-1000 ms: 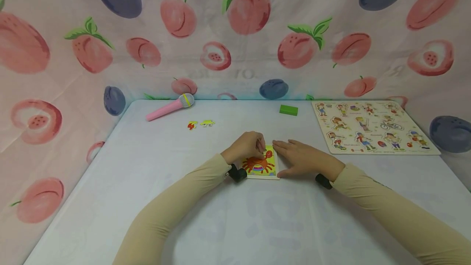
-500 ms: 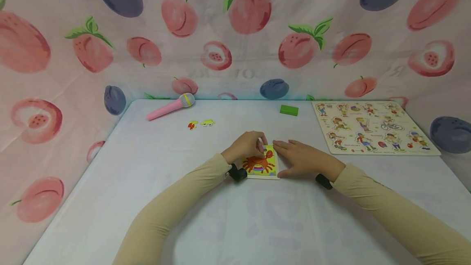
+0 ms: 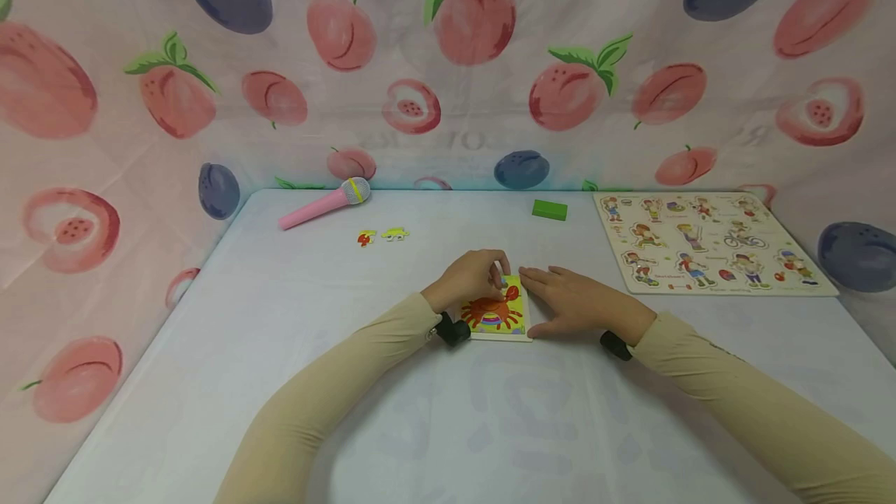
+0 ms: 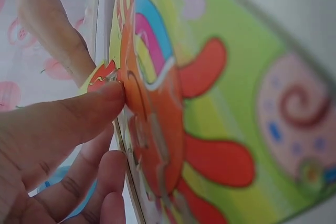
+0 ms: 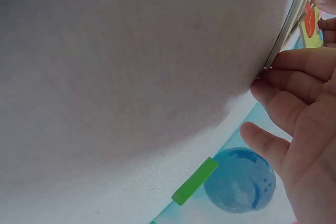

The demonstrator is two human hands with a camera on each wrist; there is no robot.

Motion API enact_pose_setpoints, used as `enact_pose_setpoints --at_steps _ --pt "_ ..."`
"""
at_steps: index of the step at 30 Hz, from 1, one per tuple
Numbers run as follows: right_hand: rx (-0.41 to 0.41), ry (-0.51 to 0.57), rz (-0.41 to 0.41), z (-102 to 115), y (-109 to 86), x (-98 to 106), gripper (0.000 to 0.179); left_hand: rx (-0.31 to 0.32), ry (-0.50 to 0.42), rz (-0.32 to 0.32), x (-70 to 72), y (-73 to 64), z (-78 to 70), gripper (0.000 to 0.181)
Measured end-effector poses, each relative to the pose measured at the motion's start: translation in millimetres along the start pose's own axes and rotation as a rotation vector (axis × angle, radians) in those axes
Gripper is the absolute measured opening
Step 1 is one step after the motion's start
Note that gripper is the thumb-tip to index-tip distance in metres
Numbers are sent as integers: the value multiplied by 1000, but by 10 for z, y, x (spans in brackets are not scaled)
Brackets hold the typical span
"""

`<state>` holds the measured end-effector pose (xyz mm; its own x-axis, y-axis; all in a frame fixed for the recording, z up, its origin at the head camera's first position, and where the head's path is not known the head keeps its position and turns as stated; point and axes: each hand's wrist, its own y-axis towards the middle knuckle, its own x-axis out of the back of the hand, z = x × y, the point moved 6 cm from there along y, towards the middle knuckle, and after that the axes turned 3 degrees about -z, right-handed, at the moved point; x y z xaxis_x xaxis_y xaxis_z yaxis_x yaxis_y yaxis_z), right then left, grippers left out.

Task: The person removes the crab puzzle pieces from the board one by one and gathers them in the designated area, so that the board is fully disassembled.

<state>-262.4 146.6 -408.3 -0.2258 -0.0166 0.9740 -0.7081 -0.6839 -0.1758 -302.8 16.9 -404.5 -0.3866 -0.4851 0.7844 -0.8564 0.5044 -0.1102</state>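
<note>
In the head view a small crab jigsaw puzzle (image 3: 489, 320) lies in its pale tray (image 3: 500, 337) near the table's middle. My left hand (image 3: 470, 277) is over its upper left part. Thumb and fingers pinch a puzzle piece with a red claw on yellow (image 5: 310, 22), which stands tilted up from the puzzle in the right wrist view. In the left wrist view my left thumb partly hides this piece. My right hand (image 3: 577, 300) lies along the tray's right edge, its fairly straight fingers touching it. The crab's orange body fills much of the left wrist view.
Two loose puzzle pieces (image 3: 395, 234) lie at the back left, near a pink toy microphone (image 3: 322, 204). A green block (image 3: 550, 210) sits toward the back edge. At the right is a large picture puzzle board (image 3: 707, 243). A fruit-print cloth (image 3: 476, 99) hangs behind.
My left fingertips have shifted slightly at the puzzle's upper edge, and a little more of the piece's corner shows. My right hand stays against the tray's edge.
</note>
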Motion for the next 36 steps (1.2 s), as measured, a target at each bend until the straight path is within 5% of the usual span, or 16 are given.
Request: enact_pose_setpoints --at_steps 21,29,36 --pt "-8 16 3 9 -13 26 90 -34 10 -8 4 13 -16 26" --pt "-15 21 8 -3 -13 14 91 10 -76 -14 7 7 50 28" --pt "-9 19 11 -12 -5 -1 91 -22 -202 -54 91 -11 84 33"
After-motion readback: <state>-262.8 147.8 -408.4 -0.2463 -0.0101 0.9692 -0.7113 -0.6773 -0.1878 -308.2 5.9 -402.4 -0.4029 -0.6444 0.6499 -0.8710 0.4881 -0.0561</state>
